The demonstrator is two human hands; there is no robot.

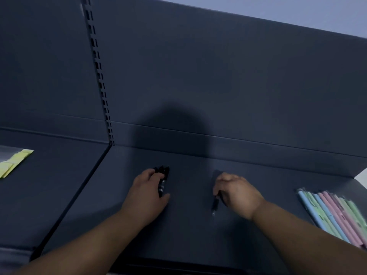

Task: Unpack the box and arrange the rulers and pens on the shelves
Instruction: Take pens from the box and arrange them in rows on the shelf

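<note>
Nothing readable here, honestly. The black pens [161,184] have a pale band that could be print, but it's way too blurry. Same for the pastel pen pack [333,213] and the yellow pack [14,161] on the shelf [188,231]: no legible lettering.

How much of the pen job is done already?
Done: a pack of pastel pens already lies on the shelf, at the right. In hand: the left hand grips a bunch of black pens, and the right hand holds a single black pen. Left: laying those down. The box is out of view, so what remains is unknown.
</note>
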